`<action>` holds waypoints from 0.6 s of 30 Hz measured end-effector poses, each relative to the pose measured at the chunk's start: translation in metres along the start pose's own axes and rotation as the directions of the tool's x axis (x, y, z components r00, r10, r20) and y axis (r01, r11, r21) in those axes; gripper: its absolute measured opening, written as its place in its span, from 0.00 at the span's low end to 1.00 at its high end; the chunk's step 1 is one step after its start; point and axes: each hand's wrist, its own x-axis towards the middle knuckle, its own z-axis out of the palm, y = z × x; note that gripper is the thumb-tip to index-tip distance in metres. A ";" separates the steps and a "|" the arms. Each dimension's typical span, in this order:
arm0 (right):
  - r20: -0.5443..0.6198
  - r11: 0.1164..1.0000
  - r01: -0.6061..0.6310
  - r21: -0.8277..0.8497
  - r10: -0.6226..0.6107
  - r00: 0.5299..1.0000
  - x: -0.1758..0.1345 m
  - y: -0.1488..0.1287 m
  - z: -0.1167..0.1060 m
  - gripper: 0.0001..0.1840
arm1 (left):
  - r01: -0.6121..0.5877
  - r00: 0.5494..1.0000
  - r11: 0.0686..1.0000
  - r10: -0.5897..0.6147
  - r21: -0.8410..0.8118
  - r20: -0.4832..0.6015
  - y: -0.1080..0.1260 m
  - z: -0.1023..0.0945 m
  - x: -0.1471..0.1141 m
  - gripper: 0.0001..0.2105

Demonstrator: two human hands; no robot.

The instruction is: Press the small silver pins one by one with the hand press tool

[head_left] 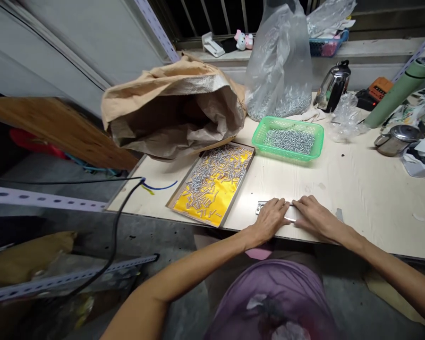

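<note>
On the table near its front edge lies a flat, narrow silvery metal rail (290,215), with holes at its left end. My left hand (272,217) is closed over the left part of it, fingers bent and pressed down. The right hand (315,217) grips its right end, slightly blurred, and hides that end. To the left, a shallow tray (238,204) lined in yellow carries many small metal pins (201,182). Beyond my hands stands a green plastic basket (318,151) filled with similar small metal pieces (290,140).
A large brown paper sack (177,85) lies open-mouthed behind the tray. A clear plastic bag of metal pieces (279,101) stands at the back. Right of it are a kettle (335,87), a green flask (400,94) and a metal cup (398,139). A black cable (115,231) hangs left.
</note>
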 end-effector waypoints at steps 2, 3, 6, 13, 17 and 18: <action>0.006 0.998 0.028 0.055 -0.028 1.000 0.001 0.006 -0.005 0.15 | -0.037 0.994 0.999 0.034 -0.030 -0.104 0.005 0.010 -0.012 0.17; -0.001 0.998 0.023 0.059 -0.023 1.000 0.003 0.010 -0.005 0.13 | -0.062 0.989 0.997 0.055 -0.045 -0.138 0.009 0.014 -0.017 0.16; -0.033 1.000 -0.013 -0.005 0.012 0.999 0.017 0.021 0.001 0.10 | -0.128 0.981 0.987 0.112 -0.095 -0.158 0.023 0.021 -0.028 0.15; -0.075 0.992 -0.032 -0.118 0.023 0.997 0.062 0.027 -0.004 0.07 | -0.119 0.984 0.977 0.092 -0.179 -0.152 0.039 0.018 -0.033 0.18; 0.054 0.959 0.272 -0.084 -0.268 0.962 0.077 -0.019 -0.005 0.07 | -0.125 0.986 0.967 0.097 -0.220 -0.133 0.037 0.021 -0.034 0.20; 0.101 0.934 0.350 -0.071 -0.342 0.934 0.080 -0.031 -0.002 0.05 | -0.115 0.990 0.966 0.093 -0.231 -0.104 0.037 0.023 -0.034 0.20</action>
